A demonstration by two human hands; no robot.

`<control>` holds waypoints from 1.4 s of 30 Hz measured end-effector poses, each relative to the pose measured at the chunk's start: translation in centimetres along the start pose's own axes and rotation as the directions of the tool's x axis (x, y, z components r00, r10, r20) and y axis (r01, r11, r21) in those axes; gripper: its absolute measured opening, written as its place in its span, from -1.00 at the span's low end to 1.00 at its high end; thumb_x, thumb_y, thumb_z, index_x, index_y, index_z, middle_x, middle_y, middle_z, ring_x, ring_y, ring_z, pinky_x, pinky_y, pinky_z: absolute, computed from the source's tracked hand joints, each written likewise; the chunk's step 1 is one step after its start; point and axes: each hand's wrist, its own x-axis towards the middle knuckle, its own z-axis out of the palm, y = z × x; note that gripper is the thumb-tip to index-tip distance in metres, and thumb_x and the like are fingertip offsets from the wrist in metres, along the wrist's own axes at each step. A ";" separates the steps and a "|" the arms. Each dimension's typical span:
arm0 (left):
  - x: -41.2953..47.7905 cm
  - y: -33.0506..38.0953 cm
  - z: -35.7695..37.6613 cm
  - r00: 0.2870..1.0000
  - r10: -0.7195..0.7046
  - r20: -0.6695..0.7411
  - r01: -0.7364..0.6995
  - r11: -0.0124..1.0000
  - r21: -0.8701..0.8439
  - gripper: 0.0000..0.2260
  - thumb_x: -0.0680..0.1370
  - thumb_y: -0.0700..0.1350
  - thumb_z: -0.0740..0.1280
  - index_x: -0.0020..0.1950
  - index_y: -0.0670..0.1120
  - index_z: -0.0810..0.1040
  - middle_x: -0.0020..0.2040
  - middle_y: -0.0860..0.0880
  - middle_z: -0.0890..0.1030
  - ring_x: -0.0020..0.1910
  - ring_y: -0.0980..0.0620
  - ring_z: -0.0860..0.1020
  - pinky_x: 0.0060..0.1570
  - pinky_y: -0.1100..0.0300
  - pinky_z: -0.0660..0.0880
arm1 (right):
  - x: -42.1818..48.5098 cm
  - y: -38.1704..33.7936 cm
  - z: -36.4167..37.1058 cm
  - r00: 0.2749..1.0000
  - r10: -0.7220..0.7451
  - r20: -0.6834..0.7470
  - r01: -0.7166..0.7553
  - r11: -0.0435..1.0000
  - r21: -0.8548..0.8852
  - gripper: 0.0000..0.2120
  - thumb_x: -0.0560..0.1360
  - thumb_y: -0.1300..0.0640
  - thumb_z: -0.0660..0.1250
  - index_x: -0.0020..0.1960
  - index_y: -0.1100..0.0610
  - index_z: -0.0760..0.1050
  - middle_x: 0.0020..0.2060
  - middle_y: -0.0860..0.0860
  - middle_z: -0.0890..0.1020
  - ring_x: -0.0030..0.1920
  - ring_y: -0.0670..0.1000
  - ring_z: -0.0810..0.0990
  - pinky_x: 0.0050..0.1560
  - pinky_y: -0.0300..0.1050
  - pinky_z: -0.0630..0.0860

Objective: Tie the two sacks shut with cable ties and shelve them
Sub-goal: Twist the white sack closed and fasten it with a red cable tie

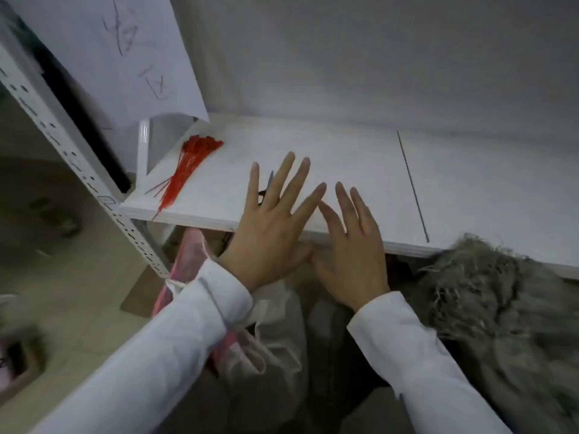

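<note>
White shelf (pixel 344 158); left hand (pixel 269 223) mostly covers scissors (pixel 270 178) (blade tip showing).

- Both hands are held flat with fingers spread wide over the front edge of a white shelf (pixel 344 151).
- The left hand (pixel 269 227) and right hand (pixel 351 249) are side by side, thumbs close together.
- A bunch of red cable ties (pixel 185 170) lies on the shelf's left side.
- Something dark, maybe scissors (pixel 270 180), peeks out behind the left hand.
- Under the shelf are a pale sack (pixel 282 324) and a frayed grey sack (pixel 501 292).
</note>
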 end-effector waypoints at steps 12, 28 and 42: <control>-13.1 -0.4 -0.9 0.995 -0.102 -0.020 0.103 0.993 0.050 -0.37 0.47 0.30 0.16 0.45 0.00 0.32 0.54 -0.14 0.18 0.55 -0.18 0.01 0.40 -0.40 -0.09 | -12.2 -6.6 5.5 0.884 -0.035 0.467 -0.308 0.708 0.635 -0.31 0.36 -0.30 0.42 0.40 -0.23 0.21 0.24 -0.30 0.47 0.18 -0.26 0.47 0.19 -0.22 0.45; -14.7 -6.4 0.2 0.901 -0.028 0.433 0.356 0.619 -0.700 -0.41 0.14 0.42 0.34 -0.14 -0.06 0.57 0.44 0.01 0.26 0.38 -0.02 0.33 0.28 0.03 0.33 | -5.1 -8.4 5.0 0.945 0.300 0.132 -0.322 0.923 0.210 -0.67 0.58 0.08 0.18 -0.36 0.07 0.39 -0.32 0.04 0.50 -0.26 0.12 0.47 -0.30 -0.13 0.28; -12.7 -6.9 2.8 0.951 -0.285 0.121 0.300 0.760 -0.577 -0.73 0.45 -0.12 0.45 -0.37 -0.10 0.43 -0.42 0.02 0.45 -0.39 0.06 0.36 -0.31 0.19 0.30 | -4.1 -2.3 2.6 0.777 0.618 0.120 -0.383 0.313 0.869 -0.90 0.54 0.11 0.31 -0.08 0.10 0.58 -0.10 0.06 0.66 -0.04 0.12 0.62 0.10 0.04 0.56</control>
